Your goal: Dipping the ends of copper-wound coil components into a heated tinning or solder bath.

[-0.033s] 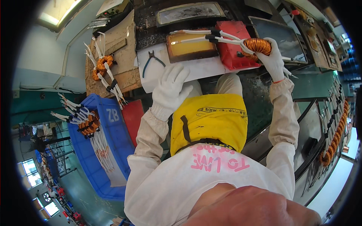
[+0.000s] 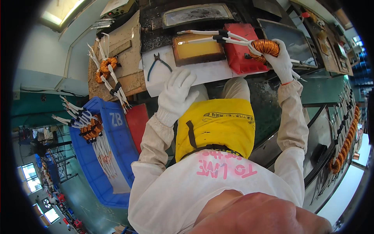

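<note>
My right hand (image 2: pixel 281 62), in a white glove, grips a ring-shaped copper coil (image 2: pixel 266 46) by its right side. White sleeved leads (image 2: pixel 202 40) with black bands run left from the coil, over a red block-shaped container (image 2: pixel 240 58) and the yellow-surfaced rectangular tray (image 2: pixel 198 51). Other lead ends stick out to the right past my glove. My left hand (image 2: pixel 176 91), also gloved, holds nothing; its fingers are stretched out above the front edge of a white sheet (image 2: pixel 156 85). Just beyond it lie cutting pliers (image 2: pixel 157 64) with dark green handles, spread apart.
Two more copper coils (image 2: pixel 108 64) with white leads lie on the wooden board at left. A blue bin (image 2: pixel 120 156) below holds several coils. Behind the yellow tray is a framed basin (image 2: pixel 196 15) with a grey surface. Many coils (image 2: pixel 348 144) line the rack at right.
</note>
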The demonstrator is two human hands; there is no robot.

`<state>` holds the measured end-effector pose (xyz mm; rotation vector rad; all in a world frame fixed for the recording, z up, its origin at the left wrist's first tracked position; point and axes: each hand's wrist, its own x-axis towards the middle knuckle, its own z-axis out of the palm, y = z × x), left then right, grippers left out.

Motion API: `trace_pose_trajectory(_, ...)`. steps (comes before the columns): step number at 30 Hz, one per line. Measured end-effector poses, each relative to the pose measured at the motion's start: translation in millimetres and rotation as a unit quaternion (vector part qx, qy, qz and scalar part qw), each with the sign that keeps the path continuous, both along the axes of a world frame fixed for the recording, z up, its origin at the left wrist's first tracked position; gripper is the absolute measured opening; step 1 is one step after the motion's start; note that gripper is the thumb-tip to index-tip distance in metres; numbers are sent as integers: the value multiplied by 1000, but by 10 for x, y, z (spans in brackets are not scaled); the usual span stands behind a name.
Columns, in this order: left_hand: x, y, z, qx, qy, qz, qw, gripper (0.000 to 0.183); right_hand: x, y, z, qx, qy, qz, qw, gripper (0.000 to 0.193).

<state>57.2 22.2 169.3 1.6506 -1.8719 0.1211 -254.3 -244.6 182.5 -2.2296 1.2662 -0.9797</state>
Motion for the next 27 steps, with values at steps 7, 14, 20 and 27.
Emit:
trace_pose_trajectory(7, -31, -120, -119, 67, 16, -30, 997, 48, 208, -302, -28, -2, 39, 13, 999, 56)
trace_pose_trajectory(14, -389, -1234, 46, -105, -10, -43, 993, 46, 205, -331, -14, 29, 27, 28, 999, 54)
trace_pose_trajectory(20, -484, -2052, -154, -66, -157, 104, 980, 39, 221, -321, -53, -17, 25, 39, 999, 53)
trace_pose_trajectory(27, -469, -2110, -151, -5, -228, 124, 966, 34, 255, -297, -8, 9, 18, 24, 1000, 49)
